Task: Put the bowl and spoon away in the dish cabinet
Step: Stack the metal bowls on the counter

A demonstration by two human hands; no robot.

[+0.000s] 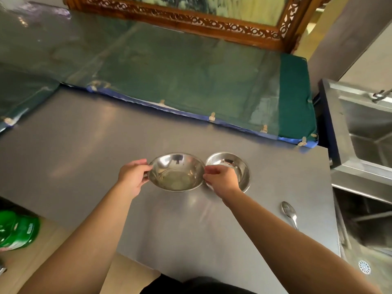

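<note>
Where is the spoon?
The spoon lies on the grey counter near its right edge, beside the sink, nearer the person than the two bowls; neither hand touches it.

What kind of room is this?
Probably a kitchen: a steel counter holds two metal bowls and a spoon, with a steel sink beside it.

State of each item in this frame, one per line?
Left bowl: upright, gripped at opposite rims by both hands.
Right bowl: upright on the counter, free.
Spoon: lying on the counter, untouched.
Left hand: closed on the rim.
Right hand: closed on the rim.
</note>
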